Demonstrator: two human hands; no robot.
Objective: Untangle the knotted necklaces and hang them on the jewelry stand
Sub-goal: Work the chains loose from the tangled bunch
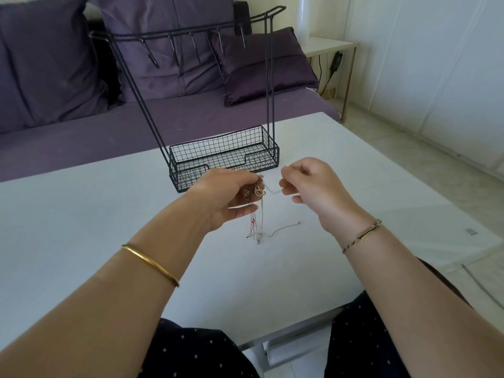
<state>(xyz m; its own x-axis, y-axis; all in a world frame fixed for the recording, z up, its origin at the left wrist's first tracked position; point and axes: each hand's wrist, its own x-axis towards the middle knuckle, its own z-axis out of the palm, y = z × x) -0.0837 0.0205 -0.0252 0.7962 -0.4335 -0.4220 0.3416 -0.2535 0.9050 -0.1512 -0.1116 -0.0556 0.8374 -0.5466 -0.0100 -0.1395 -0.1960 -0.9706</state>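
Observation:
A knotted bunch of thin gold and silver necklaces [256,192] hangs from my left hand [229,192], which grips it above the white table [81,214]. The loose chain ends trail down onto the tabletop. My right hand [311,186] pinches one thin silver strand that runs out sideways from the bunch. Just behind both hands stands the black wire jewelry stand [223,156], with a mesh basket base and a top bar of several bare hooks [174,47].
A purple sofa [109,124] with cushions lies behind the table. At the back right stands a small side table [330,45] with a cable hanging down. My knees in dark dotted fabric show under the table's near edge.

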